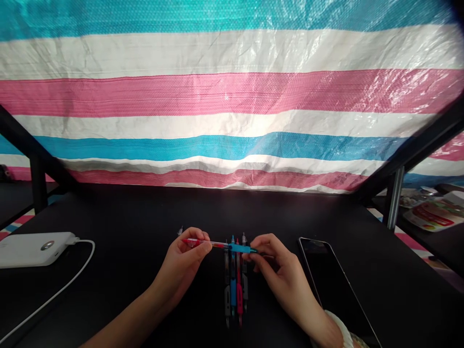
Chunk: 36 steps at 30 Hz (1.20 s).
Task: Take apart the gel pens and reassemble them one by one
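Both hands hold one pen (219, 245) level above the table. Its left end is red, the middle is clear with red inside, and the right part is blue with a dark tip. My left hand (190, 256) pinches the red end between thumb and fingers. At the other end, my right hand (277, 266) has its fingertips closed on the tip. Beneath the held pen lie several pens side by side, among them a blue pen (233, 290), a pink pen (239, 297) and a grey pen (245, 285). Behind my left hand shows a small clear tip (180, 230), mostly hidden.
A white power bank (36, 249) with a white cable (87, 263) lies at the left. A dark phone (335, 285) rests right of my right hand. Striped sheeting (232, 96) hangs behind the black table (145, 208), between dark frame bars (416, 150). Packaging (437, 212) sits far right.
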Available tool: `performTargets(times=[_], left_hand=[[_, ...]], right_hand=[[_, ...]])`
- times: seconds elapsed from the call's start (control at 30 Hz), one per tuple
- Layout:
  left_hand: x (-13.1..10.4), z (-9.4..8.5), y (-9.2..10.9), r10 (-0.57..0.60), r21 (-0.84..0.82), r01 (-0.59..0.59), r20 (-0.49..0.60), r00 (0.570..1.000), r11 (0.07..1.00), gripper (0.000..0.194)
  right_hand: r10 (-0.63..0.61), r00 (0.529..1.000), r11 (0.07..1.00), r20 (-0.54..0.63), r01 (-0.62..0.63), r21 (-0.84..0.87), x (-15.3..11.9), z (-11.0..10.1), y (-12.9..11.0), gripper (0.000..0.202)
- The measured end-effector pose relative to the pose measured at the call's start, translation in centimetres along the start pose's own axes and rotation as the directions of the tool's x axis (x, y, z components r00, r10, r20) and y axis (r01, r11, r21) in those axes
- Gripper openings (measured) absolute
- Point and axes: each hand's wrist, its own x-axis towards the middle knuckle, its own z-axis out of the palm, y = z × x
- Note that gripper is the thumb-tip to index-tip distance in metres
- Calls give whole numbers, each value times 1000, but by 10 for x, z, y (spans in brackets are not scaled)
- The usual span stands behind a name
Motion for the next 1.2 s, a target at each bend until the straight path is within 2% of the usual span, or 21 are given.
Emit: performTargets(times=[0.07, 0.2, 0.3, 0.4, 0.47, 0.87, 0.97, 1.2], left_hand=[[0, 0, 0, -3, 4, 3, 9, 1000, 1000, 23], [0, -1, -1, -8, -8, 8, 21, 1000, 1000, 23], [-1, -1, -1, -9, -13, 9, 29, 1000, 1000, 23], [0, -2, -2, -9, -10, 9, 31, 999, 1000, 22], [0, -2, -2, -6, -8, 6, 28, 1000, 1000, 22], [0, -2, -2, -13, 21, 12, 46, 999, 1000, 22], [-1, -3, -2, -17, 34, 15, 42, 999, 999, 21], [1, -5, -5, -12, 76, 9, 36, 999, 997, 22]], right_hand=[[-6, 1000, 1000, 15, 7, -25, -2, -1, -2, 11], [-27, 997, 993, 71, 35, -110, -3, -4, -5, 27], [-12, 998, 994, 54, 18, -105, -2, -3, -4, 14], [-12, 1000, 994, 20, 14, -107, -1, -1, -1, 15], [-26, 999, 991, 33, 30, -131, -1, 0, -1, 7], [-94, 990, 968, 109, 117, -224, -4, -4, -5, 27], [-105, 989, 964, 104, 127, -235, -4, -4, -5, 27], [-94, 993, 963, 69, 108, -246, -5, -3, -3, 43]])
